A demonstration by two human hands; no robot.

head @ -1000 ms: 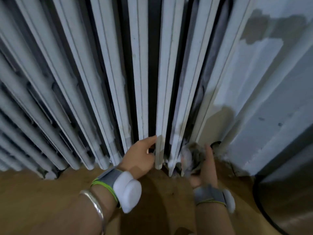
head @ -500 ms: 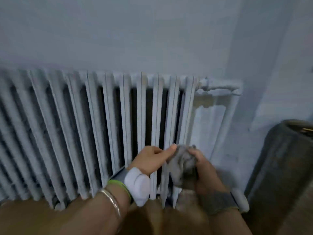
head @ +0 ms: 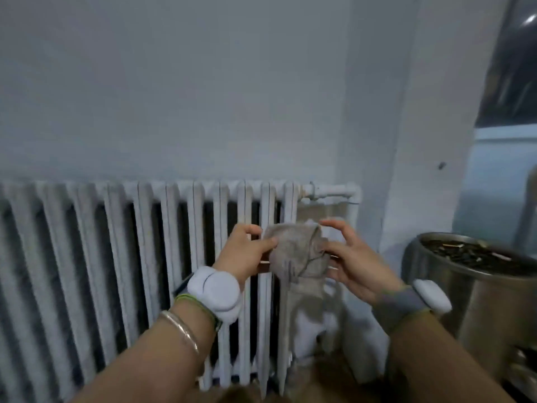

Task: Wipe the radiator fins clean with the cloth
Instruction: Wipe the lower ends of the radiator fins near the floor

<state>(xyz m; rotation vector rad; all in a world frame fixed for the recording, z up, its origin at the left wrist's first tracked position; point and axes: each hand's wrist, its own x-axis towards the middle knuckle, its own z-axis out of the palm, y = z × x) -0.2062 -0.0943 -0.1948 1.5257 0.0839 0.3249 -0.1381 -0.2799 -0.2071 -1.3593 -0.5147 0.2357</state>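
A white ribbed radiator runs along the pale wall, with a round metal bin standing at its right. A grey, soiled cloth hangs in front of the radiator's right-end fins, held up between both hands. The left hand pinches its left edge. The right hand touches its right edge with loosely spread fingers; whether it grips cannot be told.

Metal bin crowds space right of radiator
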